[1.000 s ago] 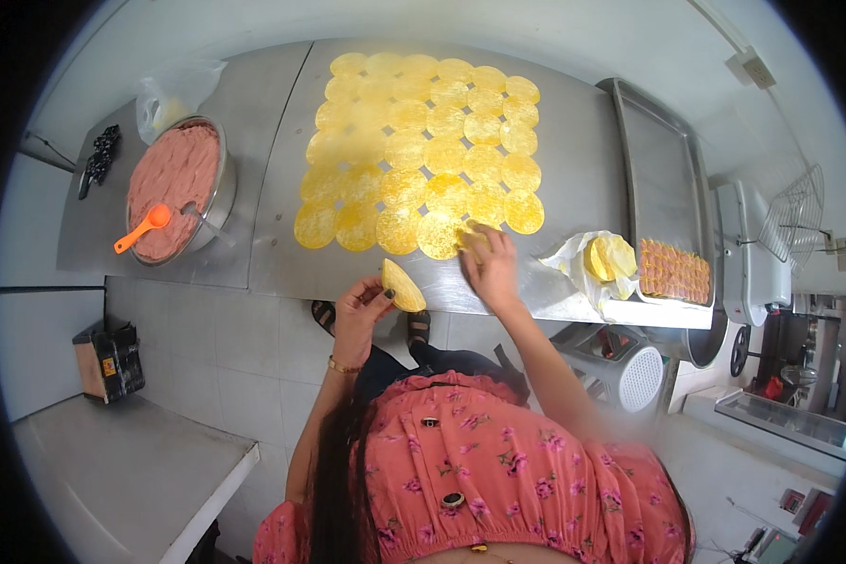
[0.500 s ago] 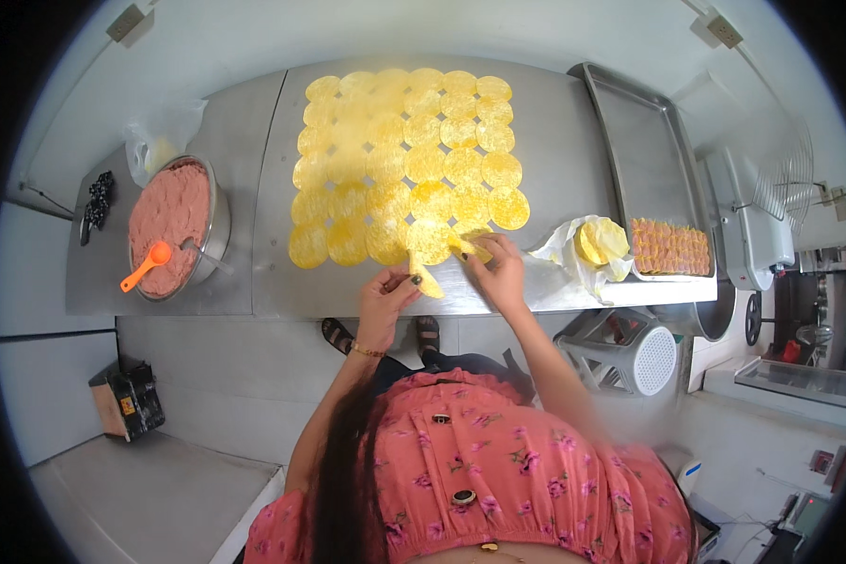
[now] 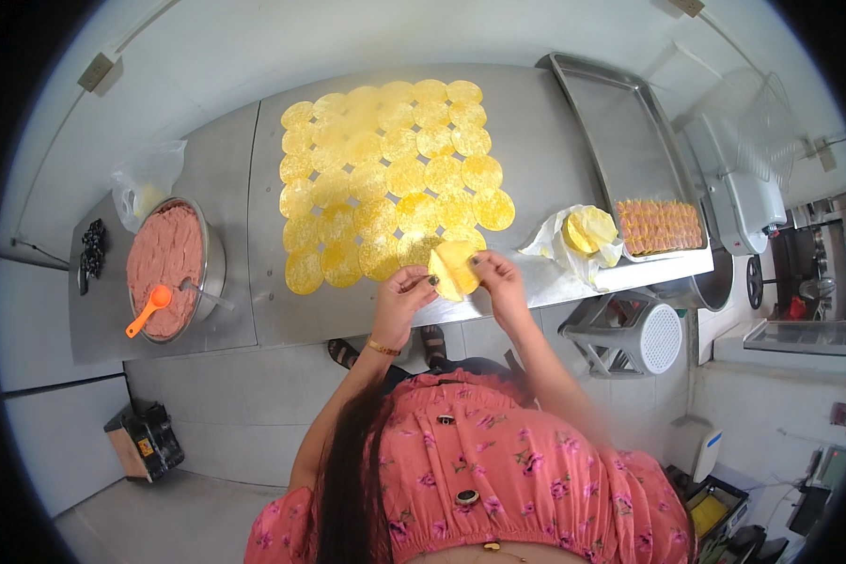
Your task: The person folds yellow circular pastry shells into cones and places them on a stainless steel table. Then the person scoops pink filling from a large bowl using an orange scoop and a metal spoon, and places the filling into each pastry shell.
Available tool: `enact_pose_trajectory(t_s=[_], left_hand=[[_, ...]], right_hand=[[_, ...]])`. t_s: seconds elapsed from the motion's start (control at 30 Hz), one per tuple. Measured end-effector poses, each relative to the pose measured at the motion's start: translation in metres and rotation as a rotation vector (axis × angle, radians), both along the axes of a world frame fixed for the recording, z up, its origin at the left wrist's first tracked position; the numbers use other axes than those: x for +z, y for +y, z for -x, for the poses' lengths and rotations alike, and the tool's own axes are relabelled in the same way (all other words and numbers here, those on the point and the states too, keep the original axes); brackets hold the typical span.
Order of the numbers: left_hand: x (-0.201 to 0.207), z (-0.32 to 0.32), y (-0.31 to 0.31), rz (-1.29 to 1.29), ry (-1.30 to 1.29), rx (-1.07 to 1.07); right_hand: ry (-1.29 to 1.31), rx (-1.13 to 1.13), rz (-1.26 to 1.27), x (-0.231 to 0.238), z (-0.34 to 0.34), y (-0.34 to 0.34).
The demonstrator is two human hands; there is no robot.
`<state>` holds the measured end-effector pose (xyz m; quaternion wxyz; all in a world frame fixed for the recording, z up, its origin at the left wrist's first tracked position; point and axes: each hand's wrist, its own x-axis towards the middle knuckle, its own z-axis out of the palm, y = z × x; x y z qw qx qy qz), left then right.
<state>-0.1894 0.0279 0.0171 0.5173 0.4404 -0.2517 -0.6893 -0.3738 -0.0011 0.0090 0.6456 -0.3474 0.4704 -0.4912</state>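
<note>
Thin round yellow dough wrappers (image 3: 406,176) lie in a grid of close rows on the steel table (image 3: 536,132). At the grid's near edge my left hand (image 3: 406,299) and my right hand (image 3: 501,286) pinch a few yellow dough wrappers (image 3: 454,268) between fingers and thumbs, one from each side. The held pieces overlap and look partly folded; how many there are I cannot tell. Right of my hands, a stack of yellow wrappers (image 3: 589,231) sits in crumpled white paper (image 3: 556,244).
On the left stands a steel bowl (image 3: 218,258) of pink ground meat (image 3: 167,246), holding an orange scoop (image 3: 150,308) and a metal utensil (image 3: 207,295). A plastic bag (image 3: 150,179) lies behind it. At right, a metal tray (image 3: 583,122) holds rows of filled pieces (image 3: 661,227). A grey stool (image 3: 653,340) stands below.
My hands have come closer together, and the wrappers that were apart in them are now held together in front of me. The whole view has shifted and turned slightly.
</note>
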Motion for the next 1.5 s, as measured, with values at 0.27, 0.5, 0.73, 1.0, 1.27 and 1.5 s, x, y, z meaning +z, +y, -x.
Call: enact_pose_trajectory(t_s=[0.27, 0.5, 0.73, 1.0, 1.27, 1.5], left_hand=[[-0.004, -0.028, 0.018, -0.013, 0.068, 0.072], [-0.008, -0.038, 0.038, -0.004, 0.105, 0.164], [-0.007, -0.033, 0.047, -0.005, 0.112, 0.171], [-0.010, -0.037, 0.056, -0.002, 0.134, 0.221], [0.000, -0.047, 0.068, -0.026, 0.151, 0.239], [0.007, -0.093, 0.080, -0.091, 0.098, 0.217]], right_hand=[[0.629, -0.199, 0.129, -0.031, 0.061, -0.049], [1.309, -0.110, 0.570, -0.045, 0.075, -0.036], [1.366, -0.147, 0.514, -0.035, 0.072, -0.034], [1.413, -0.130, 0.566, -0.045, 0.118, -0.047], [0.930, 0.030, 0.585, 0.015, 0.031, -0.029], [0.478, 0.497, 0.557, 0.042, -0.118, 0.038]])
